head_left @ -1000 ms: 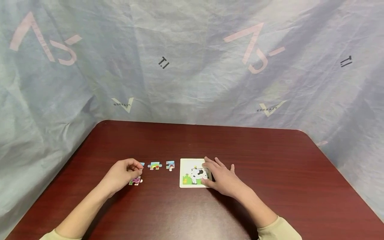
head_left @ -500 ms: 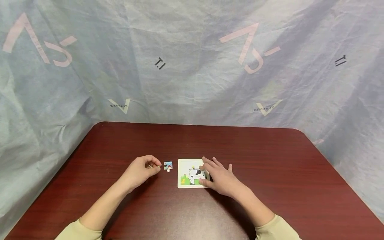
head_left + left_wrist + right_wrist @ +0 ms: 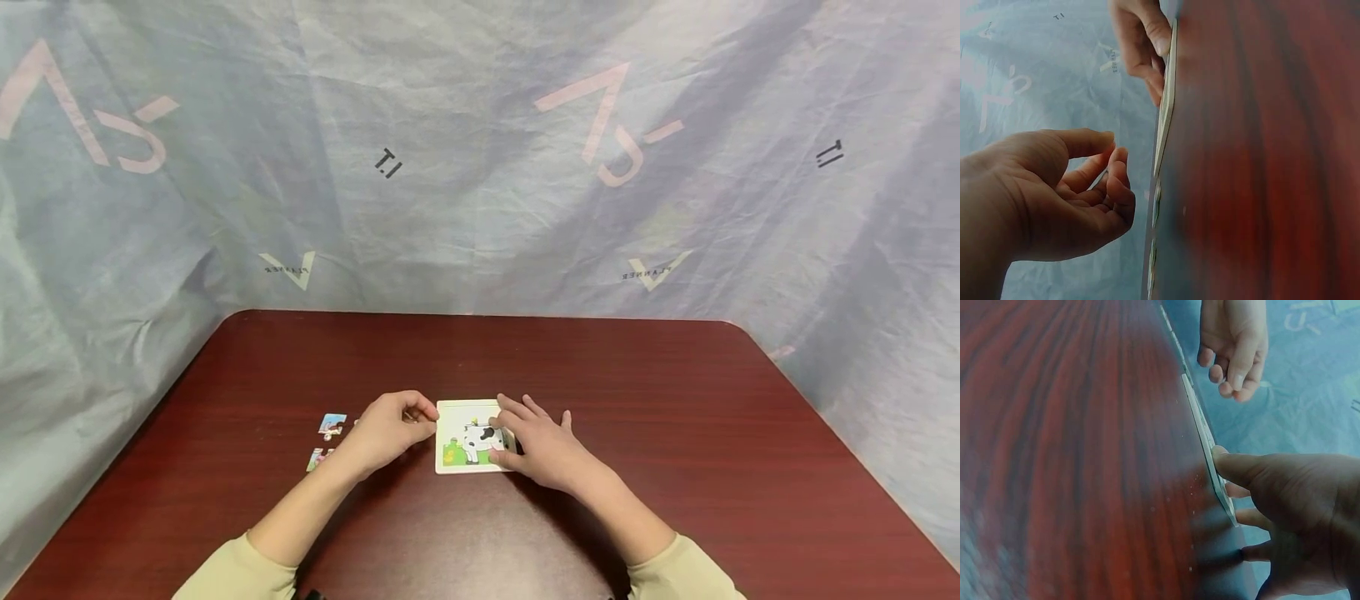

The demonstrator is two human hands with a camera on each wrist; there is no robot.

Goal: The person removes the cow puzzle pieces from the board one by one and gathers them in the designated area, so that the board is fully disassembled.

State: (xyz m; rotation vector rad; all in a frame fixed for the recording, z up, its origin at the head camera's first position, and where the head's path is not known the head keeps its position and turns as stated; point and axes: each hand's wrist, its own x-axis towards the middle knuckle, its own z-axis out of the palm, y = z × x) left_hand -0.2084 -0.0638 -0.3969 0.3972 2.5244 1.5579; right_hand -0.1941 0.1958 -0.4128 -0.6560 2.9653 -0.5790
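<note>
A jigsaw tray (image 3: 441, 450) with a white border and a cow picture lies on the table. My right hand (image 3: 543, 450) rests spread on its right side, thumb and fingers fairly straight. My left hand (image 3: 393, 429) hovers at the tray's left edge. In the left wrist view the left hand (image 3: 1079, 194) has its fingers bent and its thumb near the index fingertip; whether a thin piece sits between them is unclear. Two puzzle pieces lie left of it: a blue one (image 3: 331, 424) and a green-and-pink one (image 3: 317, 458). The left hand and forearm cover the area between them and the tray.
The dark red wooden table (image 3: 637, 367) stretches around the hands. A grey printed curtain (image 3: 465, 208) hangs behind its far edge and along both sides.
My left hand has moved right, from over the left puzzle pieces to the tray's left edge. My right hand stays on the tray. The head view has shifted slightly.
</note>
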